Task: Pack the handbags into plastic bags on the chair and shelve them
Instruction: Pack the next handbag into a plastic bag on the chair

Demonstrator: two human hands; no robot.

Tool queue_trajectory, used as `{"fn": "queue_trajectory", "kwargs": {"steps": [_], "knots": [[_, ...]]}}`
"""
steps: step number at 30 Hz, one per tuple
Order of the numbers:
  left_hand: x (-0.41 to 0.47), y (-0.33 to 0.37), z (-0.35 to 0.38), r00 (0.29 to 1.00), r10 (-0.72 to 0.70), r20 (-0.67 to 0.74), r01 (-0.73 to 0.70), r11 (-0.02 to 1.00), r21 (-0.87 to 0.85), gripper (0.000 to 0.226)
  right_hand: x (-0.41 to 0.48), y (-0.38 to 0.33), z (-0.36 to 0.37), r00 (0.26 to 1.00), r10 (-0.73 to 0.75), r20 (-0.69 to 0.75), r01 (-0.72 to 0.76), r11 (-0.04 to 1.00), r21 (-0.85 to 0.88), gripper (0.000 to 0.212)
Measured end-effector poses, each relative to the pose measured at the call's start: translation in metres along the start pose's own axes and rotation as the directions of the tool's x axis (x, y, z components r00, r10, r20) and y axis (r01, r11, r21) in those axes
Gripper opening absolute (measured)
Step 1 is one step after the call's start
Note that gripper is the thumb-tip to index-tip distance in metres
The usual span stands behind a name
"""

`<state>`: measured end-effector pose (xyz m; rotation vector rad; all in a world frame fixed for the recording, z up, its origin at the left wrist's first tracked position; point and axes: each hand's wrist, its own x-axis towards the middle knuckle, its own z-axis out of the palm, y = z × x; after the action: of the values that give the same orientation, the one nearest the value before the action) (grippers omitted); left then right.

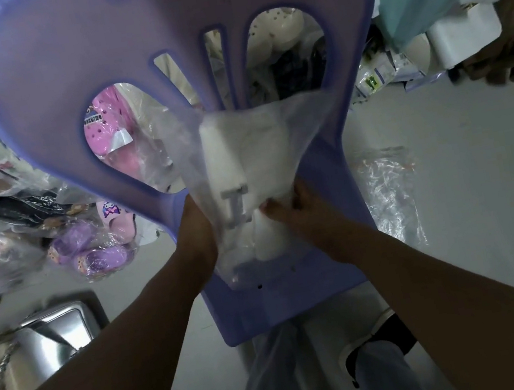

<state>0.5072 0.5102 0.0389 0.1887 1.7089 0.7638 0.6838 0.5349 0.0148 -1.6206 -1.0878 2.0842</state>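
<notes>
Grey floor [486, 190] spreads all around a purple chair [55, 92], and both hands work over its seat. A clear plastic bag [302, 126] lies on the seat and leans up against the chair back, with a white handbag [224, 152] inside it (I think it is a handbag; it has a grey letter shape on it). The left hand [196, 228] holds the bag's left edge, but its fingers are tucked behind the plastic, so I cannot tell how they curl. The right hand [303, 214] pinches the plastic with bent fingers [273, 207] near the bag's open end. To do this step well, I would hold the open end wide, slide the handbag all the way down, and smooth the plastic flat, because thin plastic can slip or tear if it is pulled hard. On the floor to the left sit a pink shoe [111, 124] and purple shoes [88, 253], all in clear wrap. A shiny silver handbag [54, 334] with a chain waits lower left, not packed yet. One loose clear bag [388, 193] lies on the floor just right of the chair.
</notes>
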Motion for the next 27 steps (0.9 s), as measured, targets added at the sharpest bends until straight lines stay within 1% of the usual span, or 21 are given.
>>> {"fn": "queue_trajectory", "kwargs": {"steps": [1,2,3,5,6,8,10,11,12,14,15,16,17,18,20,21,22,23,25,26,27], "knots": [[-0.007,0.002,0.002,0.999,0.039,0.018,-0.039,0.999,0.006,0.034,-0.002,-0.001,0.001,1.000,0.006,-0.014,-0.006,1.000,0.027,0.066],[-0.013,0.004,0.001,0.999,0.047,0.021,-0.047,0.999,-0.014,0.039,-0.005,-0.003,0.001,0.999,0.024,-0.024,-0.023,0.999,0.038,0.058],[-0.017,0.004,0.000,1.000,0.012,0.029,-0.010,0.997,-0.080,0.051,-0.007,-0.006,0.001,0.999,0.044,-0.025,-0.043,0.997,0.060,0.057],[-0.020,0.001,-0.004,0.994,-0.088,0.072,0.098,0.984,-0.151,0.066,-0.010,-0.010,0.002,0.992,0.126,-0.019,-0.123,0.986,0.116,0.069],[-0.023,0.000,-0.005,0.990,-0.096,0.099,0.110,0.983,-0.145,0.063,-0.014,-0.017,0.004,0.986,0.167,-0.016,-0.164,0.978,0.126,0.067],[-0.031,-0.001,-0.002,0.991,-0.063,0.117,0.079,0.987,-0.138,0.046,-0.017,-0.026,0.002,0.973,0.228,0.021,-0.228,0.956,0.186,0.049],[-0.039,0.002,0.004,0.998,-0.042,0.052,0.051,0.978,-0.201,0.037,-0.025,-0.040,0.001,0.966,0.247,0.079,-0.257,0.949,0.180,0.039],[-0.046,0.007,0.006,0.999,-0.033,0.043,0.042,0.974,-0.223,0.039,-0.025,-0.045,-0.001,0.968,0.225,0.108,-0.244,0.948,0.207,0.040],[-0.049,0.011,0.007,0.998,-0.019,0.055,0.031,0.971,-0.235,0.047,-0.027,-0.052,-0.001,0.973,0.207,0.099,-0.226,0.945,0.236,0.043],[-0.055,0.018,0.007,0.992,-0.040,0.123,0.065,0.976,-0.207,0.062,-0.026,-0.067,-0.005,0.974,0.207,0.090,-0.225,0.928,0.296,0.047],[-0.058,0.023,0.005,0.989,-0.059,0.133,0.085,0.978,-0.192,0.063,-0.026,-0.072,-0.009,0.976,0.203,0.081,-0.218,0.922,0.320,0.048],[-0.060,0.026,0.003,0.994,-0.043,0.102,0.059,0.986,-0.159,0.063,-0.028,-0.081,-0.012,0.978,0.202,0.057,-0.209,0.916,0.342,0.047],[-0.059,0.029,0.000,1.000,0.006,0.024,-0.003,0.991,-0.131,0.063,-0.025,-0.086,-0.014,0.978,0.208,0.018,-0.201,0.911,0.359,0.045],[-0.058,0.032,-0.001,0.993,0.094,-0.075,-0.101,0.990,-0.101,0.065,-0.023,-0.091,-0.016,0.979,0.203,-0.024,-0.179,0.906,0.383,0.047],[-0.055,0.039,-0.004,0.930,0.255,-0.265,-0.275,0.961,-0.040,0.074,-0.020,-0.097,-0.022,0.976,0.177,-0.129,-0.117,0.919,0.377,0.066],[-0.056,0.043,-0.005,0.893,0.303,-0.333,-0.327,0.945,-0.017,0.074,-0.024,-0.104,-0.025,0.973,0.178,-0.147,-0.114,0.923,0.366,0.081],[-0.057,0.047,-0.005,0.861,0.335,-0.383,-0.366,0.931,-0.008,0.070,-0.029,-0.112,-0.027,0.974,0.189,-0.127,-0.130,0.921,0.367,0.093],[-0.059,0.050,-0.005,0.833,0.349,-0.429,-0.391,0.920,-0.010,0.065,-0.035,-0.119,-0.032,0.982,0.155,-0.106,-0.110,0.932,0.345,0.093],[-0.061,0.056,-0.004,0.788,0.360,-0.500,-0.431,0.902,-0.030,0.055,-0.041,-0.131,-0.039,0.991,0.026,-0.134,0.004,0.976,0.216,0.062],[-0.061,0.058,-0.003,0.766,0.364,-0.529,-0.444,0.896,-0.026,0.051,-0.039,-0.132,-0.043,0.986,-0.027,-0.167,0.064,0.974,0.217,0.053],[-0.062,0.060,-0.001,0.743,0.372,-0.557,-0.457,0.889,-0.016,0.046,-0.039,-0.134,-0.045,0.978,-0.067,-0.198,0.114,0.965,0.236,0.050]]}}
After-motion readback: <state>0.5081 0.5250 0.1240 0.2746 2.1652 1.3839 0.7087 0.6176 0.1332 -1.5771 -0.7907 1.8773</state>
